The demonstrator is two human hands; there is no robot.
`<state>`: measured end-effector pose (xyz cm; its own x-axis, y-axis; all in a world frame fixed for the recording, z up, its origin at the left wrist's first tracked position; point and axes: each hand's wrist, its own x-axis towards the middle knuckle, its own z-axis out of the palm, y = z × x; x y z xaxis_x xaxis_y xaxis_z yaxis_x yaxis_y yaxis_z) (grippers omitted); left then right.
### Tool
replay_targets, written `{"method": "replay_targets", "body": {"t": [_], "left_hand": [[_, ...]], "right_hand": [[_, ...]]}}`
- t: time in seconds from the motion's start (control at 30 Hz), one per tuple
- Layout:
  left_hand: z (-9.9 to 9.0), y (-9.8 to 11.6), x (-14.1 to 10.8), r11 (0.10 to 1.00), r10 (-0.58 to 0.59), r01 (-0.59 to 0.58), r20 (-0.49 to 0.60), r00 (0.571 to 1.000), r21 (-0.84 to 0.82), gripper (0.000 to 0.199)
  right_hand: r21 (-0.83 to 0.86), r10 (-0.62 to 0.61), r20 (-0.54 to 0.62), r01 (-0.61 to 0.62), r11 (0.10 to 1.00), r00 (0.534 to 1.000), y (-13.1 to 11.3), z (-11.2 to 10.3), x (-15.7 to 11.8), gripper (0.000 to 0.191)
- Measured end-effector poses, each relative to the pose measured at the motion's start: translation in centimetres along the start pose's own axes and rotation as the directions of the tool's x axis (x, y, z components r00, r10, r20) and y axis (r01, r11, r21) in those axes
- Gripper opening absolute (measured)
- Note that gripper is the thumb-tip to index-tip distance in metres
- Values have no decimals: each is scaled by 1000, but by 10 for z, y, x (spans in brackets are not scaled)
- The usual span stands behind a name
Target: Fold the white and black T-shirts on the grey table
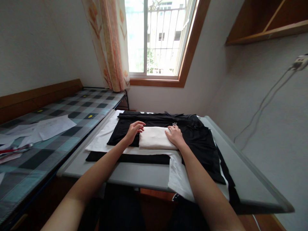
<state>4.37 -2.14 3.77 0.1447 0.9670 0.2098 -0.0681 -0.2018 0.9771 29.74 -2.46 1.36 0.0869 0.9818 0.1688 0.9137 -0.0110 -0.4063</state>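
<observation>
A cream-white folded cloth (154, 138) lies flat on spread black clothing (197, 141) at the middle of the table. My right hand (175, 134) rests on the cloth's right end, fingers spread and palm down. Just off its upper left corner is my left hand (135, 131), its fingers curved and apart, with nothing seen in it. Under the black clothing a white garment (101, 141) shows at the left, and its sleeve hangs over the front table edge. Another black garment (144, 158) lies beneath that.
The grey table (144, 173) carries the layered clothes. To the left stands a bed with a checked cover (72, 109) and loose papers (53, 126). Behind are a curtain (113, 48) and a barred window (163, 41). A cable (262, 102) hangs along the right wall.
</observation>
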Motion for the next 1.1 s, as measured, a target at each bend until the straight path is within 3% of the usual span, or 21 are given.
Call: {"method": "replay_targets", "body": {"t": [0.03, 0.07, 0.13, 0.2, 0.27, 0.33, 0.5, 0.7, 0.87, 1.1], "left_hand": [[0, -2, -1, 972, 79, -78, 5, 997, 224, 21], [0, -4, -2, 889, 156, -158, 39, 987, 430, 24], [1, -9, -6, 654, 244, -286, 162, 956, 700, 33], [2, -13, -10, 488, 224, -372, 299, 928, 789, 43], [2, -18, -12, 422, 149, -420, 396, 906, 803, 51], [1, -22, -11, 386, 62, -412, 422, 904, 825, 58], [-4, -27, -7, 317, -58, -272, 305, 951, 909, 71], [-3, -17, -9, 325, 23, -293, 302, 953, 899, 60], [-2, -12, -10, 298, 64, -198, 187, 980, 934, 45], [-9, -24, -4, 230, -29, -62, 70, 997, 971, 69]], "right_hand": [[-24, 45, -1, -45, 999, 999, 0, -2, -1, 48], [-45, 84, 1, -84, 995, 996, -1, -4, -2, 50], [-76, 135, 11, -133, 988, 991, -1, -7, -3, 52], [-94, 156, 22, -153, 984, 988, -2, -9, -4, 52], [-102, 169, 26, -165, 981, 985, -2, -9, -4, 53], [-103, 179, 24, -176, 979, 983, -3, -9, -4, 54], [-98, 183, 24, -180, 979, 983, -4, -11, -5, 53], [-87, 215, 7, -213, 973, 977, -2, -16, -5, 52], [-20, 241, 24, -241, 970, 970, 2, -14, -2, 52], [-3, 257, 29, -257, 966, 966, 5, -9, 1, 51]]}}
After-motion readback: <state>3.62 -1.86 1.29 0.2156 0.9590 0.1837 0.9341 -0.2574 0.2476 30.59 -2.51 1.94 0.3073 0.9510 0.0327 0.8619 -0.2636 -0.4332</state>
